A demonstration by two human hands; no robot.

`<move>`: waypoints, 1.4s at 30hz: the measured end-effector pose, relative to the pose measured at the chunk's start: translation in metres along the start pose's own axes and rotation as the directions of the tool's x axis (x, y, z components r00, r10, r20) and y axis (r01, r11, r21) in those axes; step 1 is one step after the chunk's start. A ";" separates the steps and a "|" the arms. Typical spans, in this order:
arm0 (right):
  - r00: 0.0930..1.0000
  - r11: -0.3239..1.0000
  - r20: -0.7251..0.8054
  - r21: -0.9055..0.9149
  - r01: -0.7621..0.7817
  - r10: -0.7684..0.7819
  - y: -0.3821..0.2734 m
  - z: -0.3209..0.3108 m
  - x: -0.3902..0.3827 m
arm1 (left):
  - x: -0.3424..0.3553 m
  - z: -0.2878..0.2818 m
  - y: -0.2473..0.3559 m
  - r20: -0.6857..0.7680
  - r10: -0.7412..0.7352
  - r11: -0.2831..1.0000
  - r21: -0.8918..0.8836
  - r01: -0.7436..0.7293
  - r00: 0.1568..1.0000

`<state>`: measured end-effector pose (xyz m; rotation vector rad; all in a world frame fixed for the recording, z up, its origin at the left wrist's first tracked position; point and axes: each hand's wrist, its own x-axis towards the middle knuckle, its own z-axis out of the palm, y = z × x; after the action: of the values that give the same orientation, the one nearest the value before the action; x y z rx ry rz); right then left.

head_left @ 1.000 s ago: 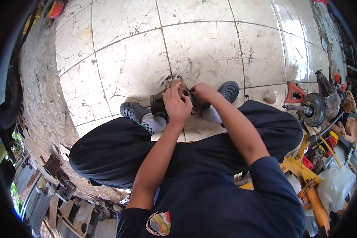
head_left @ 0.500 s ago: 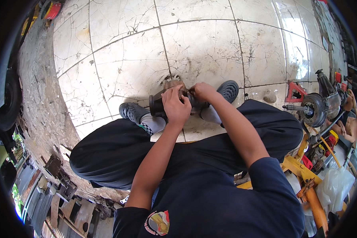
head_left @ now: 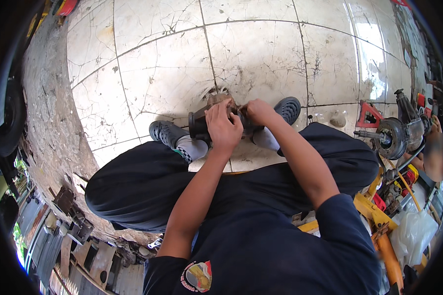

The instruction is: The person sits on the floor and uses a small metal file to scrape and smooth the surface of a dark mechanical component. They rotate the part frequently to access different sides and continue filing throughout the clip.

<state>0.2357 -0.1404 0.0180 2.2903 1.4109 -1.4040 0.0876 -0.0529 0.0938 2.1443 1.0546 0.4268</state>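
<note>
Between my feet on the tiled floor sits a heavy metal housing (head_left: 198,124), like a vehicle differential, with a dark round flange on its left and a rusty brown top. My left hand (head_left: 224,129) lies over its middle, fingers bent across the brown part and thumb apart. On the housing's right side, my right hand (head_left: 261,112) is closed, with its fingertips at the metal close to the left thumb. What those fingertips pinch is too small and hidden to make out. Both hands cover much of the housing.
Grey shoes (head_left: 163,132) flank the housing. To the right are a red stand (head_left: 368,116), an axle assembly with a round drum (head_left: 393,138), a stone (head_left: 337,119) and another person. A yellow-orange metal frame (head_left: 374,212) and plastic bag (head_left: 414,231) lie lower right; scrap metal (head_left: 74,216) lower left.
Both hands stay on the housing with only a slight shift of the fingers. The whole view has moved a little. At the far right, the other person has leaned further into sight.
</note>
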 end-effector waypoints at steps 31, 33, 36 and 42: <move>0.994 0.990 -0.079 0.113 0.084 -0.075 -0.011 -0.013 -0.032 | -0.002 -0.007 0.001 -0.011 -0.006 0.962 -0.271 0.003 1.000; 0.994 0.989 -0.096 0.127 0.070 -0.058 -0.007 -0.011 -0.030 | -0.001 -0.008 0.003 -0.010 -0.007 0.961 -0.277 0.004 1.000; 0.998 1.000 -0.053 0.014 0.026 -0.025 -0.008 -0.003 -0.005 | 0.000 -0.007 0.003 -0.031 0.020 0.968 -0.251 -0.027 0.999; 0.986 0.990 -0.127 0.078 0.118 -0.107 0.000 0.000 -0.025 | -0.002 -0.014 0.009 0.009 -0.048 0.950 -0.309 0.048 0.999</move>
<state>0.2315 -0.1566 0.0365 2.4227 1.5680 -1.4021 0.0830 -0.0519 0.1101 1.8373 0.9669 0.5305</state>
